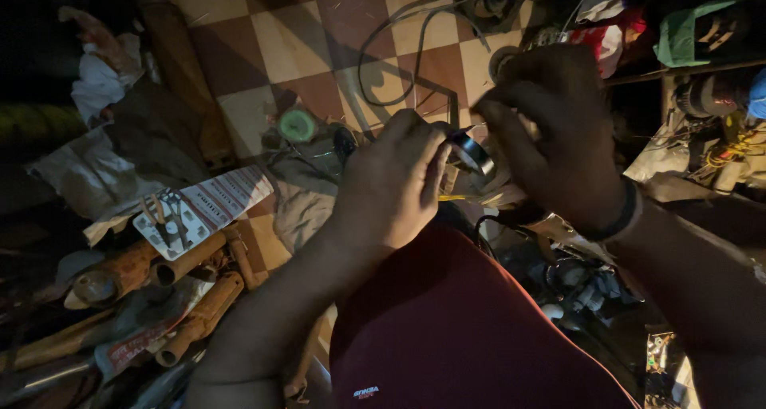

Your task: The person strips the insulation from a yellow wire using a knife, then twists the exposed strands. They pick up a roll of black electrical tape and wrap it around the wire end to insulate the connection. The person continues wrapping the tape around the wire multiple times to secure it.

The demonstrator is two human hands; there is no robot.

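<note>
Fingers (437, 155) of left hand (392, 181) pinching roll of black tape (472, 154); right hand (558, 130) curled around its far side, fingertips hidden. Tape held above red lap (455, 321), over checkered floor (319, 50). Dim light; thin yellow item (455, 197) beneath unidentifiable. Rusty pipes (191, 297) crowd left edge, clutter right.
</note>
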